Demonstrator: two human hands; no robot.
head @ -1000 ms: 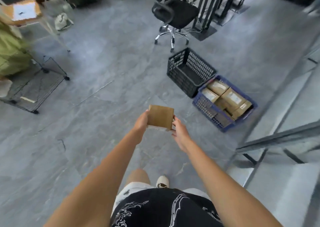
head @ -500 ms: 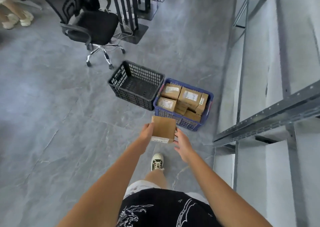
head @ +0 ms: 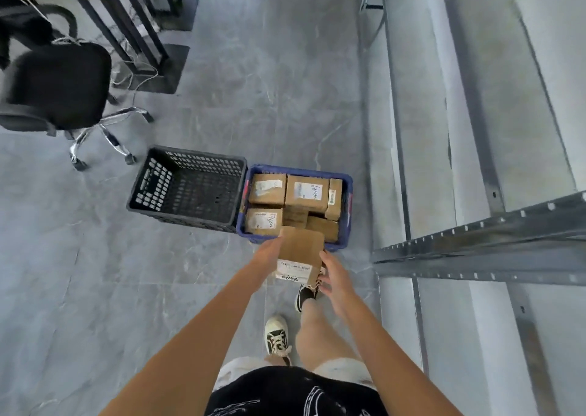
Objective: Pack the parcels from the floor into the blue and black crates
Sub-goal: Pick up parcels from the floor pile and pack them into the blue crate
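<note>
Two crates sit side by side on the grey stone-patterned floor, their walls touching; the black crate, a slotted plastic lattice, holds nothing I can see; the blue crate is packed with brown cardboard parcels, most showing white labels. I hold one more parcel in the air over the blue crate's near edge, a flat cardboard box with a white label on its near face; my left hand presses its left side with the fingers hidden behind it; my right hand grips its right corner, fingers curled. Both arms reach forward; a black office chair stands well apart, left.
</note>
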